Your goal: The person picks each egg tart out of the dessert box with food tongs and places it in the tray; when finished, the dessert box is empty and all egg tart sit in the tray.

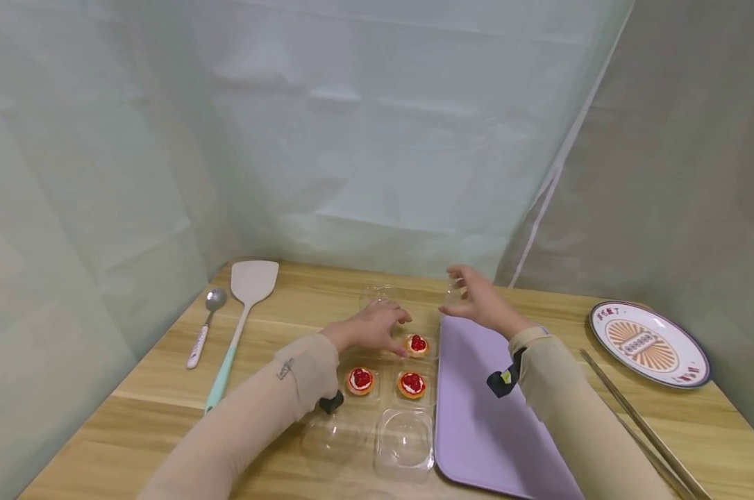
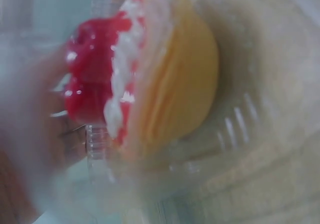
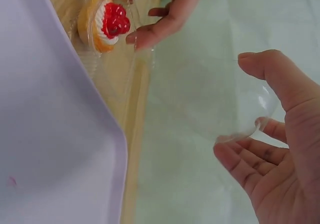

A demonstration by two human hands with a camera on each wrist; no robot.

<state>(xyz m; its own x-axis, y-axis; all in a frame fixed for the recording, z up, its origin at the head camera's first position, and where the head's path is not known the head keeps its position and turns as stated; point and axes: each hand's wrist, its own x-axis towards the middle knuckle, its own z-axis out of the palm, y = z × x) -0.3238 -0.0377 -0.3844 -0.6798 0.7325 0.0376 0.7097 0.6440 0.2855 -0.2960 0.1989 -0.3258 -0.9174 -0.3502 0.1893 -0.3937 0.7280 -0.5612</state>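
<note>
My right hand [image 1: 480,302] holds a clear plastic lid [image 3: 220,99] by its edges, thumb on one side and fingers on the other, above the far end of the lilac tray. My left hand [image 1: 373,326] hovers by the farthest tart [image 1: 417,345], thumb low beside its clear box and fingers spread apart; whether it touches the box cannot be told. Two more red-topped tarts, a left one [image 1: 359,380] and a right one [image 1: 411,385], sit in clear boxes nearer me. In the left wrist view a tart [image 2: 185,79] appears large and blurred.
Empty-looking clear packaging [image 1: 405,441] lies in front. The lilac tray [image 1: 477,410] is right of the boxes. A turner [image 1: 254,281] and a spoon [image 1: 215,299] lie left. Long chopsticks [image 1: 639,420] and a patterned plate [image 1: 648,344] lie right. Curtains stand behind the table.
</note>
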